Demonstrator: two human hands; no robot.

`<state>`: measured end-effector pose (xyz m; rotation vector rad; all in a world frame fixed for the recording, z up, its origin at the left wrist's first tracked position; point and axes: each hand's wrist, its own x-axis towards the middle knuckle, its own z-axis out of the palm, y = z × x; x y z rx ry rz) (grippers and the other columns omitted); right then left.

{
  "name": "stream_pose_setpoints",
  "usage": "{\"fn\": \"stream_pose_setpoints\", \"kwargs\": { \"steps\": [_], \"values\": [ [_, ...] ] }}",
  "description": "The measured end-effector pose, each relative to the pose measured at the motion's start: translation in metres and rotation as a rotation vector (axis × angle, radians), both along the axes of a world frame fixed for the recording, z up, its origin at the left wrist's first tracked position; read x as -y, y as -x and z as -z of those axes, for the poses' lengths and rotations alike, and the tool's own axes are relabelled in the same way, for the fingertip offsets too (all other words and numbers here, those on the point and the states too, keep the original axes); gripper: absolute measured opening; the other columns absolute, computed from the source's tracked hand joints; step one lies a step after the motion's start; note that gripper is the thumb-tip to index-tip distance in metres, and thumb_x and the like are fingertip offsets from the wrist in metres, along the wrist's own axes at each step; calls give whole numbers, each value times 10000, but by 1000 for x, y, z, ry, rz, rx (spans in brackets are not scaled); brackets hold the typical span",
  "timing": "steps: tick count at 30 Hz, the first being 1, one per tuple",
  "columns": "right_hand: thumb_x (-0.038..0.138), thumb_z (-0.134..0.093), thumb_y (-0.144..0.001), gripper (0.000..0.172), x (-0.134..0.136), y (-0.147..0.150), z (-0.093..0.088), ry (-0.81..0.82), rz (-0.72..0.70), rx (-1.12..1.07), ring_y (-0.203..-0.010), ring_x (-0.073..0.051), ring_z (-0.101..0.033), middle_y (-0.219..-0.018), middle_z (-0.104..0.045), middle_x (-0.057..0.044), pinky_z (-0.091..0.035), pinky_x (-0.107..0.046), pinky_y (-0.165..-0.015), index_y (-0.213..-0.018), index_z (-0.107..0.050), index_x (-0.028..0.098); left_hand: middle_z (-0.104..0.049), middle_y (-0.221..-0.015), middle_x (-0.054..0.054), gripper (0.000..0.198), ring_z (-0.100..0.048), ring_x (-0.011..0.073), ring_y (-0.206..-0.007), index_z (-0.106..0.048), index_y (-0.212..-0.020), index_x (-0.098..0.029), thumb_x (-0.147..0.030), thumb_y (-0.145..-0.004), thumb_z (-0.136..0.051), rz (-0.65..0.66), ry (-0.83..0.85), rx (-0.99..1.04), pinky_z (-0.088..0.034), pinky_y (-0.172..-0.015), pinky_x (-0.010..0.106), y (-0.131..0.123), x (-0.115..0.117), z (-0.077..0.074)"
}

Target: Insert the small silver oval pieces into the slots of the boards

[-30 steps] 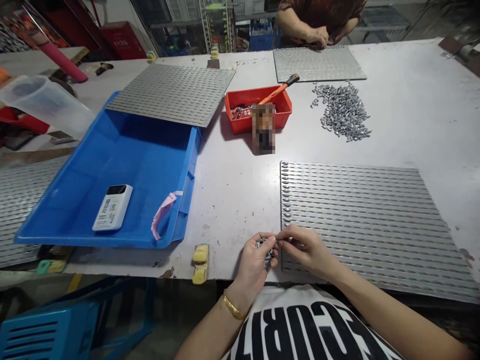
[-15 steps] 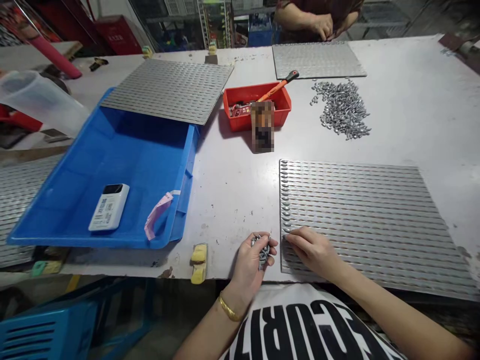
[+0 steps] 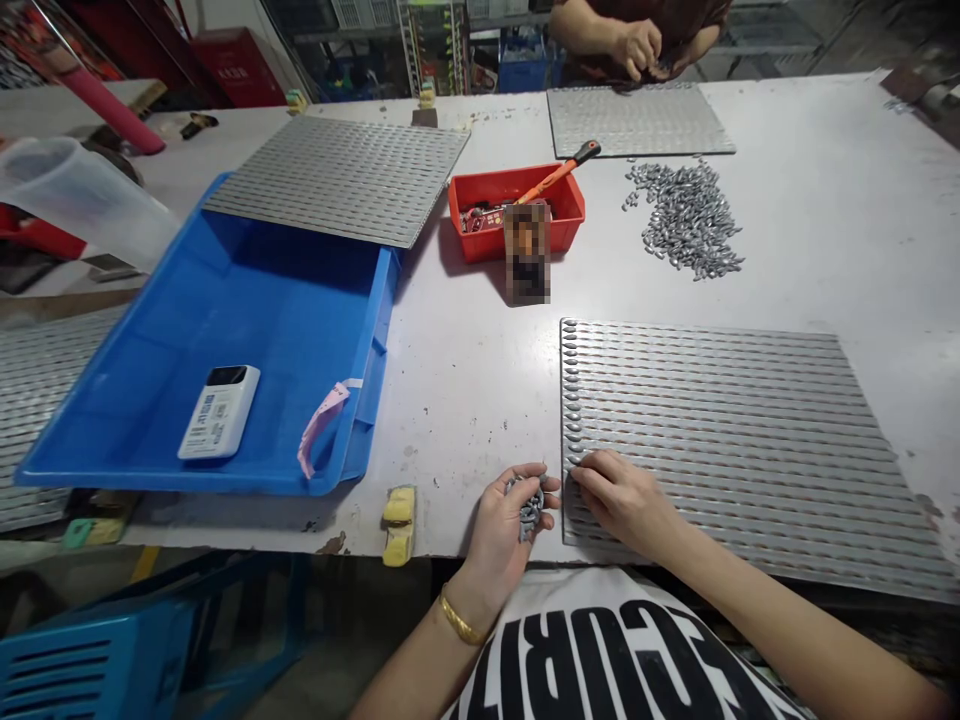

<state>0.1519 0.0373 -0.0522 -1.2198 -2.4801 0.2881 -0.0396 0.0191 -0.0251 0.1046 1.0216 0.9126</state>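
Small grey metal pieces (image 3: pixel 531 505) lie cupped in my left hand (image 3: pixel 504 520), its fingers curled round them beside the near plate's left edge. My right hand (image 3: pixel 622 500) rests over the lower left of the grooved metal plate (image 3: pixel 735 430), thumb and fingertips pinched at the left column; whatever is between them is too small to make out. Above those fingertips, a column of metal pieces (image 3: pixel 571 385) sits along the plate's left edge. A loose heap of the same pieces (image 3: pixel 690 220) lies on the white table (image 3: pixel 465 400) beyond the plate.
On the left stands a blue tray (image 3: pixel 277 290) holding a white device (image 3: pixel 220 412), with another grooved plate (image 3: pixel 337 180) across its far end. A red bin (image 3: pixel 487 240) with an orange-handled tool sits mid-table. Across the table, a person's hands (image 3: pixel 641 50) are over a plate (image 3: pixel 645 120).
The view has shifted slightly. My hands stay in nearly the same places, with small finger movements. The other person's hand has moved a little to the left.
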Motion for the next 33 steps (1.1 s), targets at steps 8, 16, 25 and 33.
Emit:
{"fn": "stream_pose_setpoints", "kwargs": {
  "steps": [8,16,25,33],
  "values": [
    [175,-506,-915,260,-2,10,-23,212,7,-291,-919,-198,-589,-1019,-615,-90,-506,-319,-746,-1168,-555,211,-658,-859,63,228,-597,121,-654,-605,-967,-171,-284,-779,-669,19,0,-31,-425,-558,217,-5,2,-3],
    [167,-467,-927,120,-13,31,-27,274,-33,-211,-808,-196,-548,-859,-616,-61,-446,-321,-680,-950,-581,192,-643,-820,41,173,-591,138,-721,-621,-895,-176,-256,-754,-681,-20,-7,-58,-433,-608,220,-10,4,-4],
    [122,-482,-899,95,-15,29,-35,310,-29,-354,-793,-180,-531,-847,-577,-47,-426,-299,-686,-899,-544,194,-608,-755,23,219,-558,113,-650,-625,-832,-156,-331,-748,-727,-32,-54,3,-438,-614,233,-10,-1,0],
    [93,-444,-888,254,-12,29,-34,233,-20,-182,-788,-185,-540,-884,-583,-67,-440,-294,-658,-1088,-562,196,-639,-785,49,236,-569,124,-706,-665,-903,-136,-300,-748,-736,-15,-103,6,-445,-644,236,-7,3,1]
  ]
}}
